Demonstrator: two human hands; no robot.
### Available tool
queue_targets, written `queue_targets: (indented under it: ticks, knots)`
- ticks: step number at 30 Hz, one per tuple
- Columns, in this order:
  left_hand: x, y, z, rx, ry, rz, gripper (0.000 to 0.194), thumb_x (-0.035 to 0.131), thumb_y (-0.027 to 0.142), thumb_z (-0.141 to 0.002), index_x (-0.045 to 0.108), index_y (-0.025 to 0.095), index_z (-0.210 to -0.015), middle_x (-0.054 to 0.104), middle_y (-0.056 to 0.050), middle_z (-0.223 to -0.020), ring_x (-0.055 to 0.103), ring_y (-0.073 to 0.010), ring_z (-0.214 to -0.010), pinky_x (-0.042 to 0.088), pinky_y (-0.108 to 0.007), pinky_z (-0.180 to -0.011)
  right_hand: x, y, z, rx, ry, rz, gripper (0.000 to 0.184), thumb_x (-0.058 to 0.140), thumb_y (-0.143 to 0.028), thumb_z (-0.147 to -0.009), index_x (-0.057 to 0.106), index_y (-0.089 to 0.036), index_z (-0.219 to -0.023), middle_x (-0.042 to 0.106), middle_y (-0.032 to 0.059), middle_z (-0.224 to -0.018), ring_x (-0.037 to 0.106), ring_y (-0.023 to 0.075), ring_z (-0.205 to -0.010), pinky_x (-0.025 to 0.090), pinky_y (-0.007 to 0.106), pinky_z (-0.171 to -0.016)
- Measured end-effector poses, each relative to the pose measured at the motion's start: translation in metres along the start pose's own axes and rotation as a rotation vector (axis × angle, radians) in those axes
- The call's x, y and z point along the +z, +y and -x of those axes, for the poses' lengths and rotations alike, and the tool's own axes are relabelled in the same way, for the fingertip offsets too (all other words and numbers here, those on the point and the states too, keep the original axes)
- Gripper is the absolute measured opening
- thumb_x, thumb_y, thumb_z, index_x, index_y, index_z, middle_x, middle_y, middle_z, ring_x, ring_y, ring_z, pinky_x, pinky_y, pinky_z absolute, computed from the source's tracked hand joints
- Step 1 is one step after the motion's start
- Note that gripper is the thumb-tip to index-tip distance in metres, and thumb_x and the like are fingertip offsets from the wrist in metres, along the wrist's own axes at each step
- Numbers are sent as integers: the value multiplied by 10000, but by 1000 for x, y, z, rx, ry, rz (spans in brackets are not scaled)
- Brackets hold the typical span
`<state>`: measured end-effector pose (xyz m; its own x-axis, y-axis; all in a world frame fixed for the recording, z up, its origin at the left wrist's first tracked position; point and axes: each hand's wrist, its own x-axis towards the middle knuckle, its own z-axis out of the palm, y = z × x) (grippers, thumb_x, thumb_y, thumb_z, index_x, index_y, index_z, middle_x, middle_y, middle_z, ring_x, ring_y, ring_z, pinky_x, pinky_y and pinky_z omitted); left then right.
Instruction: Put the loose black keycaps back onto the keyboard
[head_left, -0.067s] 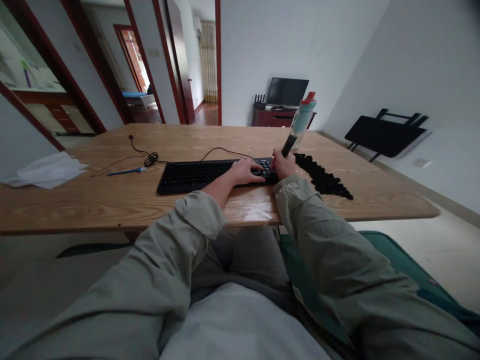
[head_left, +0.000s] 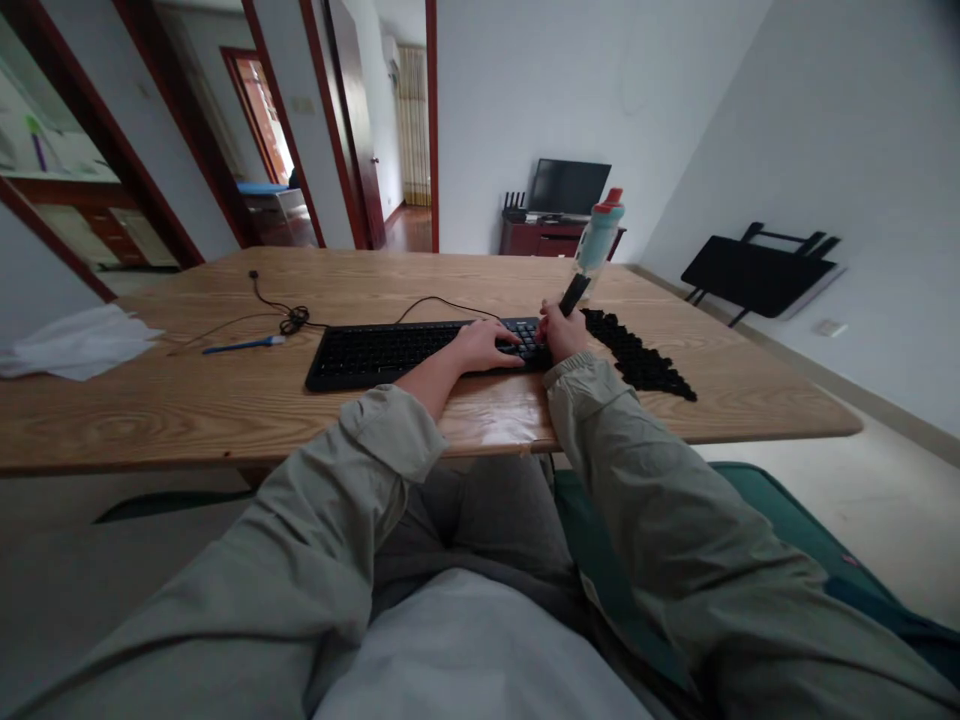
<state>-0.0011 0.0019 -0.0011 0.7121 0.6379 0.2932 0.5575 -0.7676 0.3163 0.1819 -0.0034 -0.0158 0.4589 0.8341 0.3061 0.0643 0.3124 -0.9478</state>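
A black keyboard (head_left: 375, 352) lies on the wooden table (head_left: 225, 410). My left hand (head_left: 486, 345) rests flat on the keyboard's right part, fingers spread over the keys. My right hand (head_left: 561, 333) is at the keyboard's right end, closed around a thin black tool (head_left: 574, 295) that points up and away. A pile of loose black keycaps (head_left: 634, 352) lies just right of that hand. A pale bottle with a red cap (head_left: 598, 238) stands behind the tool.
A blue pen (head_left: 240, 346) and a coiled black cable (head_left: 294, 320) lie left of the keyboard. White tissue (head_left: 75, 342) sits at the table's left edge. A folded black table (head_left: 757, 272) leans on the right wall; a TV cabinet (head_left: 559, 235) stands at the back.
The view has shifted slightly. Both hands stay at the keyboard's right end with the tool still held.
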Motion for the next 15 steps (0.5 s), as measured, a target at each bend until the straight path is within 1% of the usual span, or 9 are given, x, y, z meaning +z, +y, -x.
queue_targets:
  ticks: [3,6,10,15]
  knots:
    - [1,-3,-1,6,-2,19,507,712,556,-768,755,223,-1149,692,-62,-1151,619,-230,-1064,466,-303,-933,0,1,-2,62,32,-140,291,627,-455,-804,491,-216,-712,389,-69,-471,423,101,-391,348,224,-385]
    - [2,-7,-3,23,1,21,510,717,568,-758,758,230,-1138,699,-57,-1129,625,-234,-1057,467,-309,-924,3,0,-1,87,41,-213,269,621,-414,-825,482,-210,-718,357,-79,-470,412,89,-391,354,217,-388]
    - [2,-7,-4,22,0,-1,525,700,598,-760,760,233,-1133,700,-60,-1121,626,-242,-1058,469,-314,-914,8,0,3,70,7,-238,299,642,-412,-834,448,-214,-722,323,-88,-472,387,83,-384,332,218,-377]
    - [0,-4,-3,3,-9,-18,520,693,588,-764,752,243,-1148,701,-57,-1126,633,-239,-1045,470,-309,-902,11,-2,10,19,15,-262,339,670,-433,-796,424,-219,-702,325,-90,-473,362,79,-366,311,215,-353]
